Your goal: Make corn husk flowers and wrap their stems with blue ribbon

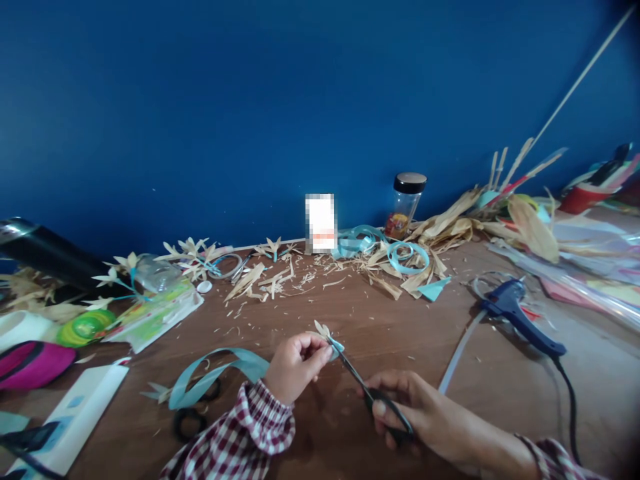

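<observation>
My left hand pinches a small pale husk flower wrapped at its base with light blue ribbon. In my right hand is a pair of dark-handled scissors, fingers around the handles. The blades reach to the flower's ribbon-wrapped base; whether they are closed on anything I cannot tell. A loop of light blue ribbon lies to the left, beside my left wrist. Black rings, perhaps tool handles, show partly below that loop.
A blue glue gun with its cord lies on the right. Husk scraps, ribbon coils and a black-lidded jar line the wall. At left are a white power strip, a green tape roll and finished-looking husk flowers.
</observation>
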Motion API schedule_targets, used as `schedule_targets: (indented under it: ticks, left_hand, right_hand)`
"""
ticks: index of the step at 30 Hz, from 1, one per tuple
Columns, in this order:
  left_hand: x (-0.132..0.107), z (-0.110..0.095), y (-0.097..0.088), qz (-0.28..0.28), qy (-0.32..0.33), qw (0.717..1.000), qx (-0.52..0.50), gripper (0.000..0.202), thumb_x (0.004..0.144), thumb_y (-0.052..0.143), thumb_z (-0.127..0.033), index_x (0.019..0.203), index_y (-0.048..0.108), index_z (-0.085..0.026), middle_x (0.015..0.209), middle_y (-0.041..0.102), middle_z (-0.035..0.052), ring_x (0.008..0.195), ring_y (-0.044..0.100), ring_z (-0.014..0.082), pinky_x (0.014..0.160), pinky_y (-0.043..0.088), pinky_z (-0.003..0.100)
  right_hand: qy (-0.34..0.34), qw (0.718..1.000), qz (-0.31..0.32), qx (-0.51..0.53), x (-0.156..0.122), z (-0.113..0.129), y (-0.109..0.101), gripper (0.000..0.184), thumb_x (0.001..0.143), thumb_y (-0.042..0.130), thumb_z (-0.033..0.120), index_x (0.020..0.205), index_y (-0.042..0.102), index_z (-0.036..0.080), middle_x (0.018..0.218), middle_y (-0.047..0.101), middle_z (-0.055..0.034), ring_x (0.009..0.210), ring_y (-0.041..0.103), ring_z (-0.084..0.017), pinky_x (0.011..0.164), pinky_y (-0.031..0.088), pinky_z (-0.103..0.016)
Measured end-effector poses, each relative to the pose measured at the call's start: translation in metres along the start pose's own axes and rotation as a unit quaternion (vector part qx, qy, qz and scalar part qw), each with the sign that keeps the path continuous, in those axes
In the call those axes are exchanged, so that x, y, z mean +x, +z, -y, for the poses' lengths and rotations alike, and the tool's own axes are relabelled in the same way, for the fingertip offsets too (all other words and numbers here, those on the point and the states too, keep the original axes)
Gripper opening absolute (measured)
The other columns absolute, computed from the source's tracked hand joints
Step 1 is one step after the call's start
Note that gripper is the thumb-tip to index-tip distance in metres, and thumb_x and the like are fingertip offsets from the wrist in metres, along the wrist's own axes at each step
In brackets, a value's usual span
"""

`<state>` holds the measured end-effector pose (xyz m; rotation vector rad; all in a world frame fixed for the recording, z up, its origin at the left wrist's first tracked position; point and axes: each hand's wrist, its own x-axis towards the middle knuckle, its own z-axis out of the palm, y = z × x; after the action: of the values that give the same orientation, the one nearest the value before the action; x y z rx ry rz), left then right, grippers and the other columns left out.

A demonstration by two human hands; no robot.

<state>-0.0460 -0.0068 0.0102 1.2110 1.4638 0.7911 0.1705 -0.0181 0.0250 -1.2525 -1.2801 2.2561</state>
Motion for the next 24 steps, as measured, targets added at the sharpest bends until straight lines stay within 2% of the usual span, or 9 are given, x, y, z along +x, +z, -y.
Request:
schedule_targets:
  ticks: [3, 7, 10, 13, 16, 18, 20, 24]
  left_hand:
    - [0.0, -0.003, -0.008, 0.039, -0.009, 0.997, -0.064, 0.037, 0.073, 0.058, -0.05, 0.073, 0.062, -0.012, 0.063, 0.06, 0.0029, 0.053, 0.051, 0.0107, 0.053, 0.041, 0.024]
    - [-0.001, -0.002, -0.013, 0.102, -0.059, 0.984, -0.137, 0.046, 0.073, 0.057, -0.056, 0.075, 0.064, -0.011, 0.075, 0.065, 0.0087, 0.061, 0.057, 0.0121, 0.059, 0.045, 0.026]
    - [-0.001, 0.002, -0.007, 0.092, -0.099, 0.962, -0.236, 0.047, 0.065, 0.065, -0.057, 0.072, 0.062, -0.011, 0.065, 0.059, 0.0039, 0.052, 0.051, 0.0089, 0.051, 0.044, 0.023]
    - [-0.001, 0.005, 0.001, 0.115, -0.134, 0.922, -0.346, 0.049, 0.061, 0.072, -0.052, 0.083, 0.064, -0.01, 0.058, 0.048, -0.0022, 0.045, 0.038, 0.0032, 0.038, 0.029, 0.014]
    - [-0.002, 0.005, 0.006, 0.168, -0.146, 0.86, -0.46, 0.051, 0.064, 0.073, -0.045, 0.1, 0.064, -0.01, 0.057, 0.041, -0.005, 0.044, 0.028, 0.0007, 0.035, 0.018, 0.011]
    - [-0.003, 0.004, 0.009, 0.165, -0.133, 0.839, -0.502, 0.049, 0.064, 0.075, -0.039, 0.101, 0.064, -0.01, 0.054, 0.036, -0.0067, 0.043, 0.022, 0.0004, 0.034, 0.014, 0.009]
    - [-0.003, 0.004, 0.011, 0.151, -0.122, 0.833, -0.518, 0.046, 0.063, 0.077, -0.035, 0.099, 0.064, -0.01, 0.052, 0.033, -0.0078, 0.043, 0.019, 0.0004, 0.033, 0.011, 0.009]
    - [-0.003, 0.007, 0.016, 0.136, -0.111, 0.839, -0.515, 0.039, 0.063, 0.078, -0.031, 0.094, 0.064, -0.011, 0.051, 0.033, -0.008, 0.041, 0.019, -0.0002, 0.032, 0.01, 0.008]
  right_hand:
    - [-0.019, 1.0, 0.014, 0.007, -0.001, 0.0, -0.002, 0.048, 0.069, 0.067, 0.05, 0.097, 0.055, 0.014, 0.068, 0.056, 0.0016, 0.05, 0.052, -0.006, 0.035, 0.029, -0.012]
    - [-0.031, 0.999, 0.009, 0.024, -0.002, 0.001, -0.002, 0.047, 0.071, 0.066, 0.05, 0.098, 0.055, 0.014, 0.067, 0.056, 0.0014, 0.051, 0.051, -0.005, 0.036, 0.028, -0.011]
    - [-0.035, 0.999, 0.007, 0.029, -0.003, 0.002, 0.001, 0.048, 0.07, 0.068, 0.049, 0.099, 0.055, 0.014, 0.068, 0.057, 0.0012, 0.051, 0.051, -0.005, 0.036, 0.028, -0.01]
    - [-0.04, 0.998, 0.022, 0.032, -0.003, 0.002, 0.005, 0.046, 0.073, 0.066, 0.048, 0.101, 0.055, 0.014, 0.07, 0.057, 0.0004, 0.053, 0.052, -0.005, 0.037, 0.029, -0.01]
    - [-0.051, 0.997, 0.044, 0.049, -0.002, 0.001, 0.007, 0.044, 0.074, 0.065, 0.048, 0.1, 0.055, 0.014, 0.07, 0.057, 0.0003, 0.053, 0.051, -0.005, 0.038, 0.029, -0.01]
    - [-0.056, 0.995, 0.059, 0.06, -0.001, 0.001, 0.007, 0.044, 0.074, 0.065, 0.049, 0.099, 0.055, 0.014, 0.07, 0.057, 0.0001, 0.052, 0.051, -0.005, 0.038, 0.03, -0.011]
    - [-0.058, 0.994, 0.069, 0.069, 0.0, 0.001, 0.007, 0.045, 0.074, 0.065, 0.049, 0.1, 0.054, 0.013, 0.071, 0.057, -0.0004, 0.053, 0.052, -0.005, 0.038, 0.03, -0.011]
    - [-0.065, 0.991, 0.074, 0.093, 0.0, 0.002, 0.007, 0.045, 0.076, 0.065, 0.047, 0.102, 0.054, 0.012, 0.071, 0.056, -0.0004, 0.054, 0.051, -0.005, 0.039, 0.03, -0.01]
